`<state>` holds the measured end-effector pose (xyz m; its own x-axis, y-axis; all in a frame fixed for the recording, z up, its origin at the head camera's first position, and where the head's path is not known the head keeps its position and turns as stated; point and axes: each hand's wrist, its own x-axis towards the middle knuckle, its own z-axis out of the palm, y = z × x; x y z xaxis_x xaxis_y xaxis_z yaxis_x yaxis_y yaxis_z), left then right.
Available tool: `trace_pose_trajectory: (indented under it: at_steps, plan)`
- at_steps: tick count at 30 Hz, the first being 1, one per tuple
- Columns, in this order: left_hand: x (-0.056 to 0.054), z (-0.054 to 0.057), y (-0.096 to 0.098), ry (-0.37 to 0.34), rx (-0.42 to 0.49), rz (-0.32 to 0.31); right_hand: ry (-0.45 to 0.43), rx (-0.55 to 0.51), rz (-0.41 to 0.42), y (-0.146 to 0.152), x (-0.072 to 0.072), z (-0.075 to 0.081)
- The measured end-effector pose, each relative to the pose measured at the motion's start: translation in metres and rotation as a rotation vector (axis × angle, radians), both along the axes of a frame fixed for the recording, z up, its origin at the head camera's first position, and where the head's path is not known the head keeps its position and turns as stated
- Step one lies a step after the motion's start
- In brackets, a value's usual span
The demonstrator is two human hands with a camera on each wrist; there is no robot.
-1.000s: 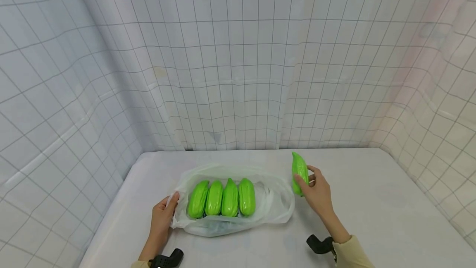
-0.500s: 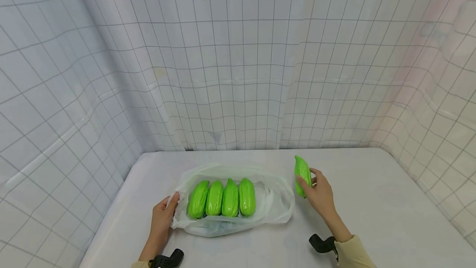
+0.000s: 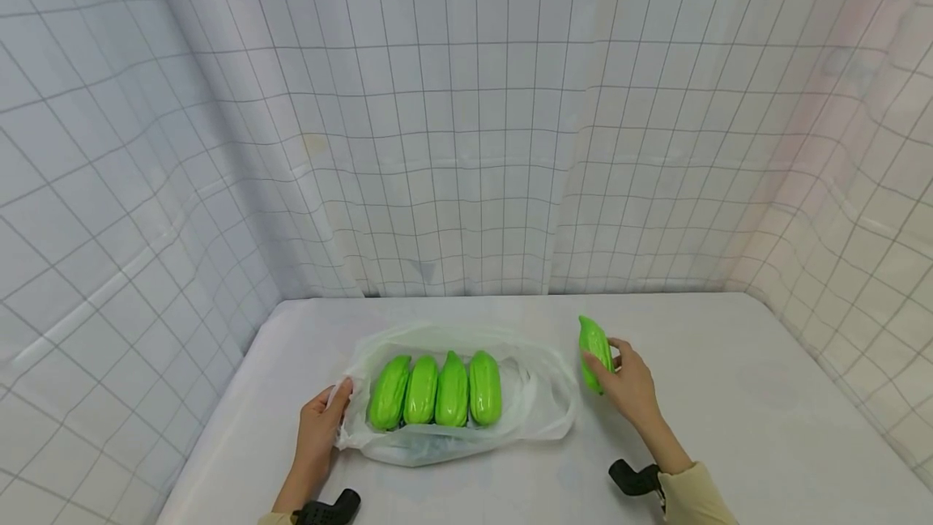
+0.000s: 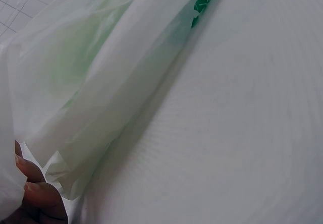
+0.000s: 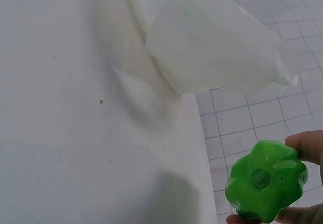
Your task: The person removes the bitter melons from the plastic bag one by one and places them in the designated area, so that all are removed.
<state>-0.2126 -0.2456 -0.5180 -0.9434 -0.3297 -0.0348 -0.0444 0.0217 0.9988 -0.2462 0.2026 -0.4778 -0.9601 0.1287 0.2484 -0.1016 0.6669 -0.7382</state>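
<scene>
In the head view my right hand [image 3: 630, 382] holds a glossy green bitter melon [image 3: 594, 347] with its pointed tip away from me. It is above the table, just right of a white plastic bag [image 3: 543, 411]. Thumb and fingers grip its side; the right wrist view shows the lobed blunt end of this bitter melon [image 5: 265, 179]. My left hand [image 3: 319, 428] pinches the bag's left edge. Several similar bitter melons [image 3: 452, 391] lie side by side in the bag's opening. In the left wrist view, curled fingers [image 4: 43, 196] show at the plastic, partly hidden by it.
A white table [image 3: 729, 395] lies under everything. Grid-patterned white curtains [image 3: 466, 144] hang behind it and along both sides. Black wrist devices [image 3: 634, 478] sit on both forearms. Green print [image 4: 202, 3] marks the bag's near side.
My right hand has shifted slightly right and toward me with the bitter melon. The left hand, the bag and the bitter melons in it stay in place.
</scene>
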Motion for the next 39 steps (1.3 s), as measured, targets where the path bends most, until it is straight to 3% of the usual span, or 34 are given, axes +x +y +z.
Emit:
trace_pose_trajectory:
  at_steps: [20, 39]
  plan:
    - [-0.001, 0.000, 0.000, -0.008, -0.038, 0.012, -0.074, 0.038, 0.007, 0.004, -0.005, -0.007]
    - [0.000, -0.001, 0.000, 0.003, -0.012, -0.001, -0.126, 0.074, 0.010, 0.002, -0.005, -0.012]
